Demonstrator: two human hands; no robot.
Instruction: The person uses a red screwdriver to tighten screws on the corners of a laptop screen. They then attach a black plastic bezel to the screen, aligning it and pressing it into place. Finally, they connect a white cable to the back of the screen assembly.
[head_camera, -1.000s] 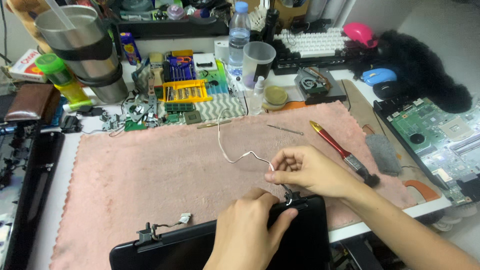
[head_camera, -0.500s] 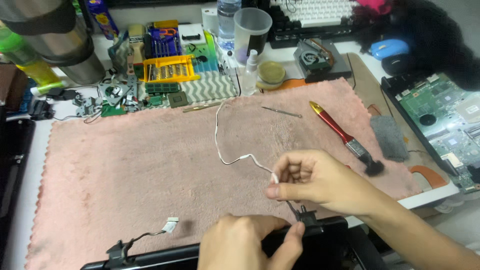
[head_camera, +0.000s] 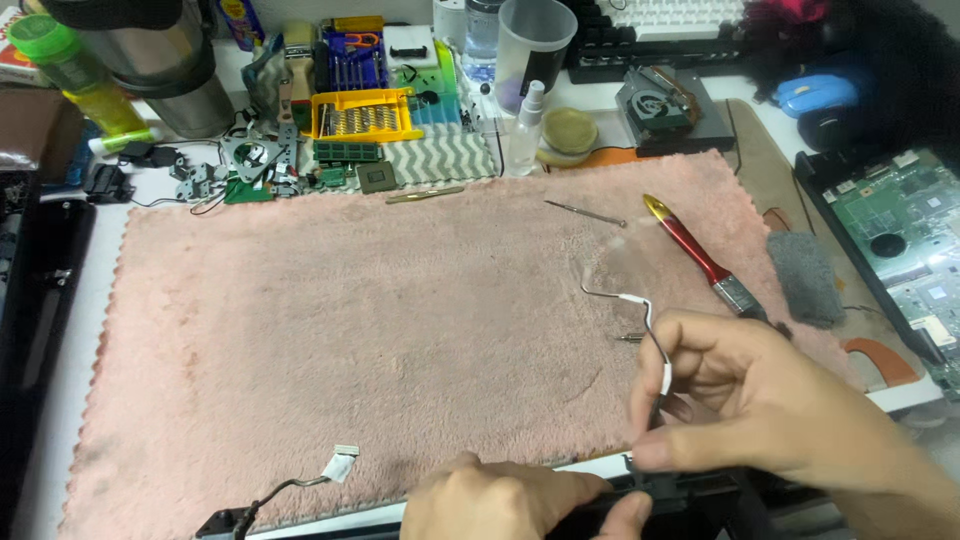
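My right hand (head_camera: 760, 400) pinches a thin black-and-white cable (head_camera: 645, 320) near its lower end, at the near right of a pink towel (head_camera: 400, 330). The cable curls up and left from my fingers, its far end blurred. My left hand (head_camera: 520, 500) presses on the top edge of a black laptop panel (head_camera: 690, 495) at the bottom of the view. A second short cable with a white connector (head_camera: 340, 466) lies on the towel by the panel's left hinge (head_camera: 225, 522).
A red-handled brush (head_camera: 700, 255) and grey pad (head_camera: 805, 275) lie right of the cable. A thin metal pick (head_camera: 585, 212) rests further back. A yellow bit tray (head_camera: 365, 115), spray bottle (head_camera: 525, 130), plastic cup (head_camera: 530, 45) and loose parts crowd the far edge. A green circuit board (head_camera: 900, 230) sits far right.
The panel has dropped lower in view and the towel fills more of it. The cable has been drawn right and nearer, now shorter and curled beside my right hand.
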